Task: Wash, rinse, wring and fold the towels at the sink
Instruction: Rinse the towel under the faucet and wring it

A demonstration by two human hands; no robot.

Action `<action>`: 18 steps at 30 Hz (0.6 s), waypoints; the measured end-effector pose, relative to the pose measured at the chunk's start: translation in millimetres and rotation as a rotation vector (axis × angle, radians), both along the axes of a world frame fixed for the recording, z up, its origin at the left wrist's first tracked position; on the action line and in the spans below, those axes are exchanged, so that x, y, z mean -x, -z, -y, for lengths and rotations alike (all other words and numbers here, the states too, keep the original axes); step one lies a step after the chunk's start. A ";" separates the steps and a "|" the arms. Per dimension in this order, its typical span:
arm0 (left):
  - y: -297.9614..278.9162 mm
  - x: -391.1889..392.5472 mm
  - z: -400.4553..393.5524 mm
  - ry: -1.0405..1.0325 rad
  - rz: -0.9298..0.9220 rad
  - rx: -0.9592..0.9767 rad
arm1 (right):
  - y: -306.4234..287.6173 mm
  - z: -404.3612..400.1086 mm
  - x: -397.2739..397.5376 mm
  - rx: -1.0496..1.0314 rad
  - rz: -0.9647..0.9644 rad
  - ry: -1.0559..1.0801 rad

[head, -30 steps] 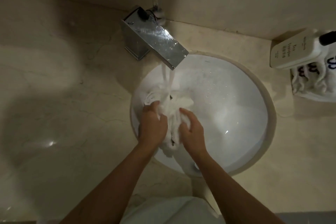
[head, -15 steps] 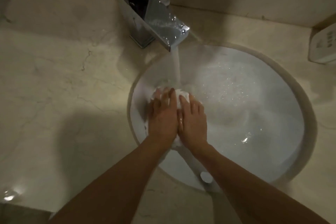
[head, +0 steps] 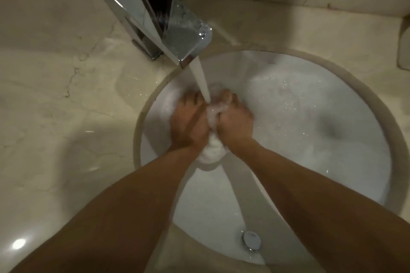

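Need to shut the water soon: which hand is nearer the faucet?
Left, slightly. The left hand grips the towel just below the faucet spout; the right hand grips it farther right.

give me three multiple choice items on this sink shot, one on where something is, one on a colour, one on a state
1. Where does the water stream land?
A. on the towel between the two hands
B. on the counter left of the basin
C. straight into the drain

2. What colour is the towel?
A. dark blue
B. white
C. red

3. What state is the faucet in?
A. shut off and dry
B. running
C. detached and lying in the basin

Key:
1 A: the water stream falls from the spout onto the towel bunched between the left hand and the right hand.
2 B: the cloth showing between and below the hands is white, like the basin.
3 B: a steady stream leaves the lip of the chrome faucet, and both hands grip the towel under it.
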State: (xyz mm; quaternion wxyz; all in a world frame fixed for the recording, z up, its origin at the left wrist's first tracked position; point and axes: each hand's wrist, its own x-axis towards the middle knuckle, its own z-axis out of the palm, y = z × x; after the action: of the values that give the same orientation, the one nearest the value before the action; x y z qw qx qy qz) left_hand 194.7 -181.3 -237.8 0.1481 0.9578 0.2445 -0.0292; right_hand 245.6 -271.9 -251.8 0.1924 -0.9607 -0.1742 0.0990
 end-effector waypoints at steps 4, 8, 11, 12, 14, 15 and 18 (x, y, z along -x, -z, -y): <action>-31.7 -11.8 6.8 -0.318 0.016 0.201 | -17.0 -4.3 -12.4 0.012 -0.155 0.129; -47.7 15.6 16.0 -0.564 0.374 0.489 | -45.2 11.9 7.6 -0.298 -0.240 0.192; -45.2 45.0 24.2 -0.474 0.508 0.464 | -48.0 12.1 49.8 -0.436 -0.055 0.060; -43.2 51.3 25.6 -0.430 0.447 0.425 | -38.0 9.8 61.7 -0.417 -0.025 0.004; -42.8 57.0 30.3 -0.400 0.359 0.453 | -17.6 3.3 71.6 -0.355 -0.004 -0.044; -36.3 58.8 29.5 -0.397 0.326 0.464 | -11.7 -0.4 69.6 -0.321 0.005 -0.042; -20.9 52.3 25.8 -0.367 0.275 0.433 | -0.3 -11.4 51.3 -0.192 0.116 -0.019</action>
State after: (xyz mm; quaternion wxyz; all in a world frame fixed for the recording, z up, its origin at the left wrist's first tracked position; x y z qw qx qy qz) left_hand 142.5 -207.2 -216.9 0.3832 0.8389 0.3788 0.0765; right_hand 194.2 -260.5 -251.5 0.2720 -0.9403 -0.2027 0.0277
